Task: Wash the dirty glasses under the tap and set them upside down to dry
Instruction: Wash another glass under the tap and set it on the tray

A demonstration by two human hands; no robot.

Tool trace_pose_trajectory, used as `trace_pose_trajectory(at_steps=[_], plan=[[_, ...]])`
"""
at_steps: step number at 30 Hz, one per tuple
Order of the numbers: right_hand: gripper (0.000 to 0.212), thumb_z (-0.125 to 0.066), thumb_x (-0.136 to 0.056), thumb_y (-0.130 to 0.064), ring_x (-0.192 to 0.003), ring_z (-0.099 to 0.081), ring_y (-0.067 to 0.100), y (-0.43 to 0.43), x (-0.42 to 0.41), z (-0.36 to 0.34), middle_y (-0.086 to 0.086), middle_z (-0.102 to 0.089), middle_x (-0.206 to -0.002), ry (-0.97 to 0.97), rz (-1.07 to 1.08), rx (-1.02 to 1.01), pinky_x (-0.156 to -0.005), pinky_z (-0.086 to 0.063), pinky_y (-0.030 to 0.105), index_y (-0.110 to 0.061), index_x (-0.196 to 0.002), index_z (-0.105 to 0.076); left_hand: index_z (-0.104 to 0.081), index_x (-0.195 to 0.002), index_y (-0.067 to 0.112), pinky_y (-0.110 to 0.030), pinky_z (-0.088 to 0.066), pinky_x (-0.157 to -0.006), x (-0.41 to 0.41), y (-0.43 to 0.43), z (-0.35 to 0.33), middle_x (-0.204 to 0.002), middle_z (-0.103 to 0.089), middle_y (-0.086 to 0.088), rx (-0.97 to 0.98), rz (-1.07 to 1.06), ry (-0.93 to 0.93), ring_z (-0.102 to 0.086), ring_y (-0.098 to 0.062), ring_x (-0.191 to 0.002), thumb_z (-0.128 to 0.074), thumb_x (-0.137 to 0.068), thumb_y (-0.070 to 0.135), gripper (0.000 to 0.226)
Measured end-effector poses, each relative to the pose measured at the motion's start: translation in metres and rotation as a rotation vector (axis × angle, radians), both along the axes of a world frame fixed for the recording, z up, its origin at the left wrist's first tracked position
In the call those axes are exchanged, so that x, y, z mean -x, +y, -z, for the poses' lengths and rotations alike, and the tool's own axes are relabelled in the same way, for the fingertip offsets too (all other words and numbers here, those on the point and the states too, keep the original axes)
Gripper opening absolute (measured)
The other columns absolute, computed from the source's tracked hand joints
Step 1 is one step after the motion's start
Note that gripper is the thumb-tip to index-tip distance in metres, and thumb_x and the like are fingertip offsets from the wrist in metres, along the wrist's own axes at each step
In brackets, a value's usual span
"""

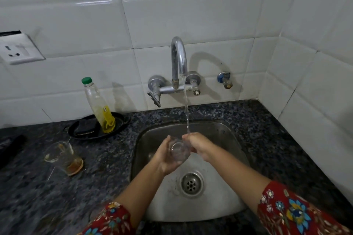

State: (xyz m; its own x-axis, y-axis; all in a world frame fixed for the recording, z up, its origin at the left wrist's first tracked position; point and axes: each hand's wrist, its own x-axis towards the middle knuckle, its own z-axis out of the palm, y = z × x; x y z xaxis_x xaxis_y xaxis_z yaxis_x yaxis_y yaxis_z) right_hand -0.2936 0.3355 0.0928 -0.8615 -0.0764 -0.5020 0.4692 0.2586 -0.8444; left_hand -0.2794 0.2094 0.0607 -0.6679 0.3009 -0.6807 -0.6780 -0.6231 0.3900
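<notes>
Over the steel sink (225, 135) I hold a clear glass (179, 151) on its side, its base toward me. My left hand (165, 155) wraps it from the left and underneath. My right hand (197, 146) grips its rim end from the right, fingers partly hidden behind the glass. Water runs from the chrome tap (178, 59) in a thin stream (186, 112) that lands on my right fingers at the glass. A second, dirty glass (64, 156) with brown residue stands upright on the dark granite counter (107, 168) to the left.
A black tray (114, 128) behind the dirty glass holds a bottle of yellow liquid with a green cap (99, 107) and a dark scrubber. The sink drain (191, 183) lies below my hands. White tiled walls close the back and right; a wall socket (19, 49) sits at left.
</notes>
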Motion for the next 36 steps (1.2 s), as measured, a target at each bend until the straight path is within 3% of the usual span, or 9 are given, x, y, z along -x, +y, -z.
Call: trace_pose_trajectory(at_steps=[9, 13, 18, 20, 23, 26, 29, 33, 36], plan=[[0.034, -0.034, -0.102, -0.022, -0.115, -0.055, 0.021, 0.003, -0.006, -0.048, 0.005, -0.057, -0.127, 0.283, 0.121, 0.023, -0.097, -0.042, 0.031, -0.016, -0.130, -0.052, -0.060, -0.091, -0.004, -0.041, -0.059, -0.050, 0.029, 0.039, -0.044, -0.067, -0.069, -0.025, -0.289, -0.181, -0.040, -0.070, -0.033, -0.068, -0.042, -0.100, 0.047, 0.054], [0.036, -0.035, -0.101, -0.023, -0.118, -0.055, 0.020, 0.012, -0.011, -0.046, 0.004, -0.056, -0.133, 0.385, 0.047, -0.074, -0.105, -0.042, 0.037, -0.022, -0.135, -0.048, -0.059, -0.093, -0.005, -0.039, -0.048, -0.086, 0.027, 0.042, -0.050, -0.067, -0.069, -0.026, -0.184, -0.154, -0.006, -0.063, -0.028, -0.085, -0.039, -0.100, 0.047, 0.056], [0.045, -0.049, -0.094, -0.026, -0.115, -0.056, 0.018, 0.036, -0.023, -0.042, 0.002, -0.058, -0.130, 0.370, -0.115, -0.211, -0.099, -0.044, 0.034, -0.024, -0.138, -0.040, -0.062, -0.097, 0.000, -0.041, -0.055, -0.072, 0.020, 0.047, -0.049, -0.080, -0.072, -0.019, 0.058, -0.050, 0.100, -0.063, -0.028, -0.084, -0.036, -0.099, 0.051, 0.057], [0.061, -0.066, -0.081, -0.024, -0.112, -0.057, 0.017, 0.047, -0.023, -0.042, -0.001, -0.060, -0.124, 0.271, -0.219, -0.217, -0.095, -0.046, 0.033, -0.021, -0.136, -0.040, -0.062, -0.110, 0.001, -0.047, -0.055, -0.079, 0.030, 0.045, -0.038, -0.102, -0.070, -0.019, 0.163, -0.095, 0.116, -0.067, -0.028, -0.092, -0.054, -0.090, 0.056, 0.059], [0.065, -0.080, -0.064, -0.027, -0.104, -0.062, 0.021, 0.041, -0.022, -0.039, 0.001, -0.063, -0.112, 0.345, -0.232, -0.488, -0.084, -0.052, 0.033, -0.015, -0.120, -0.049, -0.044, -0.137, 0.010, -0.045, -0.059, -0.069, 0.037, 0.047, -0.026, -0.123, -0.063, -0.019, 0.315, -0.156, 0.127, -0.070, -0.026, -0.089, -0.091, -0.052, 0.053, 0.105], [0.052, -0.077, -0.070, -0.031, -0.097, -0.064, 0.027, 0.019, -0.023, -0.038, 0.007, -0.064, -0.106, 0.476, -0.130, -0.798, -0.073, -0.051, 0.033, -0.013, -0.110, -0.049, -0.029, -0.120, 0.018, -0.034, -0.052, -0.061, 0.029, 0.052, -0.043, -0.098, -0.052, -0.006, 0.573, -0.239, 0.315, -0.057, -0.018, -0.078, -0.077, -0.082, 0.029, 0.062], [0.035, -0.070, -0.074, -0.029, -0.086, -0.067, 0.026, 0.002, -0.017, -0.039, 0.005, -0.068, -0.091, 0.421, -0.099, -0.649, -0.070, -0.052, 0.030, -0.011, -0.102, -0.058, -0.033, -0.118, 0.018, -0.041, -0.056, -0.082, 0.034, 0.040, -0.049, -0.100, -0.055, -0.008, 0.612, -0.243, 0.349, -0.063, -0.024, -0.088, -0.082, -0.076, 0.023, 0.064], [0.013, -0.068, -0.075, -0.008, -0.051, -0.059, 0.015, 0.006, -0.007, -0.049, 0.007, -0.064, -0.065, 0.045, -0.198, 0.097, -0.056, -0.052, 0.025, -0.001, -0.085, -0.068, -0.069, -0.079, 0.007, -0.027, -0.052, -0.052, 0.028, 0.011, -0.060, -0.078, -0.065, -0.011, 0.333, 0.156, 0.349, -0.061, -0.023, -0.058, -0.067, -0.081, 0.039, 0.032], [0.008, -0.066, -0.080, -0.003, -0.062, -0.066, 0.013, 0.014, -0.007, -0.044, 0.006, -0.067, -0.074, -0.070, -0.207, 0.262, -0.059, -0.057, 0.021, -0.007, -0.086, -0.065, -0.071, -0.084, 0.009, -0.028, -0.051, -0.065, 0.024, 0.009, -0.053, -0.075, -0.068, -0.007, 0.307, 0.202, 0.379, -0.062, -0.022, -0.067, -0.066, -0.080, 0.039, 0.030]])
